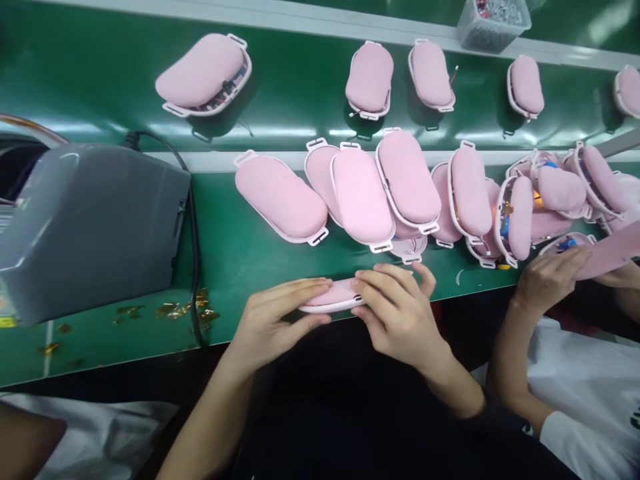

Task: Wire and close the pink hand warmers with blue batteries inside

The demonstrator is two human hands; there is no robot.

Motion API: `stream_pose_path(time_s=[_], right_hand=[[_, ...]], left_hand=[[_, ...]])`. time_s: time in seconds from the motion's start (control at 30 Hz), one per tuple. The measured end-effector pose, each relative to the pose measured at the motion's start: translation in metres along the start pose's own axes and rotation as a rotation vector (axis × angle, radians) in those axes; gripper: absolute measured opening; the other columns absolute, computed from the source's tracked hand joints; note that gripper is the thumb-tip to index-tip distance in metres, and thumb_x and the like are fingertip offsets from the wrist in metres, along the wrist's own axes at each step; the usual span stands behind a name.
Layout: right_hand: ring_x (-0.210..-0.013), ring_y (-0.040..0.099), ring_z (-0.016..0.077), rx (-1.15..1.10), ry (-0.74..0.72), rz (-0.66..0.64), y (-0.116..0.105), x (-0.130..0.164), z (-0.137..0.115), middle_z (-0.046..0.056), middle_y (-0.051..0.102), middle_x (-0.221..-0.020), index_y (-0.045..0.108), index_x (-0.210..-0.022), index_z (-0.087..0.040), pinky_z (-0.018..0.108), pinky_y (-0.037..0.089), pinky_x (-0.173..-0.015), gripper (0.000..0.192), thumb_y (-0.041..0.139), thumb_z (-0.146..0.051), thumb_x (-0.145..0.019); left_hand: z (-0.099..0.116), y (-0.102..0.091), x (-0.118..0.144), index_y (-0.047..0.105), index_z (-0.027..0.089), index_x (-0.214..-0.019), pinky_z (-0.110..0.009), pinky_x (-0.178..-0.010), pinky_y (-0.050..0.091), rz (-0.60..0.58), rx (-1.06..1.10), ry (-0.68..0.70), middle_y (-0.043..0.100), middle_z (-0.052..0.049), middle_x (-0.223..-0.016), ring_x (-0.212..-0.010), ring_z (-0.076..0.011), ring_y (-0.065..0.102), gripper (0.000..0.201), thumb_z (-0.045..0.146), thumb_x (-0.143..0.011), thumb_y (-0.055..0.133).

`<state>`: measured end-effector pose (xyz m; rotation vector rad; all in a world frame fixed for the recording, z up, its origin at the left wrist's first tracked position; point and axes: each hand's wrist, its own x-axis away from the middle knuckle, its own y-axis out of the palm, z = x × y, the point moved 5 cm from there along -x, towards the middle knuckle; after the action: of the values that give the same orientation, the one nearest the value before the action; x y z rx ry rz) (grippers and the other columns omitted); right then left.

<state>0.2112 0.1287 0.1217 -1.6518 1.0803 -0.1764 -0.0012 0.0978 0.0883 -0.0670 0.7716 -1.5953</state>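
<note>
Basically both hands clamped on pink case (334, 295) at desk (240, 260) edge, 6 o'clock: left hand (273, 320) gripped left end, right hand (395, 310) right end. Judged best: squeeze evenly along seam, keep flat. Pile of pink cases (407, 177) at 12 o'clock; co-worker's hand (547, 280) at 3 o'clock.

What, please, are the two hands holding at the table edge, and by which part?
One pink pad, held flat between both hands: the left hand grips its left end, the right hand its right end.
</note>
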Motion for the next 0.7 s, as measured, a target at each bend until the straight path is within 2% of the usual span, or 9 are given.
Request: stream_pose_path(time_s=[0.1, 0.17, 0.23, 0.37, 0.43, 0.53, 0.6, 0.7], right_hand=[[-0.111, 0.076, 0.0200, -0.015, -0.077, -0.065, 0.002, -0.003, -0.014, 0.004, 0.085, -0.123, 0.072, -0.132, -0.019, 0.045, 0.036, -0.113, 0.022, 0.064, -0.023, -0.112], [-0.100, 0.076, 0.0174, -0.062, -0.083, -0.041, 0.001, -0.004, -0.015, 0.002, 0.085, -0.111, 0.073, -0.125, -0.019, 0.043, 0.039, -0.105, 0.017, 0.063, -0.026, -0.113], [-0.097, 0.077, 0.0181, -0.078, -0.064, 0.005, -0.002, -0.002, -0.011, 0.002, 0.085, -0.105, 0.074, -0.120, -0.020, 0.045, 0.038, -0.104, 0.018, 0.059, -0.029, -0.116], [-0.096, 0.078, 0.0216, -0.136, -0.038, 0.077, -0.010, 0.005, 0.000, 0.002, 0.085, -0.101, 0.075, -0.121, -0.024, 0.050, 0.039, -0.106, 0.033, 0.053, -0.048, -0.118], [-0.091, 0.078, 0.0208, -0.201, -0.006, 0.160, -0.014, 0.010, 0.003, 0.001, 0.085, -0.098, 0.076, -0.117, -0.026, 0.048, 0.043, -0.099, 0.031, 0.055, -0.049, -0.117], [-0.084, 0.078, 0.0188, -0.252, 0.031, 0.260, -0.015, 0.019, 0.006, -0.001, 0.085, -0.094, 0.078, -0.112, -0.028, 0.045, 0.044, -0.087, 0.025, 0.059, -0.043, -0.115], [-0.082, 0.078, 0.0178, -0.246, 0.029, 0.284, -0.014, 0.022, 0.007, -0.003, 0.085, -0.093, 0.080, -0.112, -0.030, 0.045, 0.044, -0.087, 0.024, 0.060, -0.044, -0.114], [-0.089, 0.079, 0.0170, -0.212, -0.044, 0.211, -0.012, 0.023, 0.011, -0.004, 0.087, -0.098, 0.079, -0.114, -0.028, 0.043, 0.046, -0.091, 0.025, 0.067, -0.050, -0.112]], left_hand=[[-0.003, 0.003, 0.003, 0.082, 0.020, -0.129, -0.028, -0.106, 0.067, 0.000, 0.122, 0.008, 0.088, -0.010, -0.122, -0.113, -0.0219, 0.086, 0.035, 0.038, -0.099, 0.085], [-0.006, 0.007, 0.006, 0.082, 0.021, -0.130, -0.029, -0.105, 0.069, 0.004, 0.168, -0.013, 0.088, -0.010, -0.121, -0.112, -0.0227, 0.086, 0.038, 0.038, -0.097, 0.087], [-0.006, 0.011, 0.008, 0.081, 0.022, -0.134, -0.032, -0.107, 0.069, 0.051, 0.198, -0.030, 0.088, -0.010, -0.123, -0.114, -0.0240, 0.086, 0.040, 0.034, -0.096, 0.088], [0.012, 0.026, 0.004, 0.075, 0.023, -0.145, -0.036, -0.109, 0.069, 0.170, 0.364, 0.070, 0.087, -0.010, -0.124, -0.120, -0.0240, 0.084, 0.049, 0.030, -0.098, 0.086], [0.024, 0.035, -0.001, 0.074, 0.025, -0.146, -0.035, -0.109, 0.069, 0.197, 0.429, 0.088, 0.088, -0.008, -0.122, -0.118, -0.0221, 0.084, 0.050, 0.029, -0.098, 0.086], [0.036, 0.044, -0.004, 0.077, 0.025, -0.142, -0.036, -0.109, 0.070, 0.203, 0.423, 0.053, 0.088, -0.006, -0.120, -0.114, -0.0208, 0.085, 0.043, 0.021, -0.100, 0.084], [0.037, 0.043, 0.000, 0.079, 0.024, -0.139, -0.039, -0.108, 0.071, 0.223, 0.381, 0.034, 0.088, -0.006, -0.120, -0.112, -0.0223, 0.086, 0.040, 0.017, -0.099, 0.083], [0.033, 0.033, 0.010, 0.081, 0.021, -0.134, -0.039, -0.102, 0.073, 0.172, 0.318, 0.042, 0.089, -0.007, -0.117, -0.109, -0.0243, 0.086, 0.035, 0.016, -0.100, 0.082]])
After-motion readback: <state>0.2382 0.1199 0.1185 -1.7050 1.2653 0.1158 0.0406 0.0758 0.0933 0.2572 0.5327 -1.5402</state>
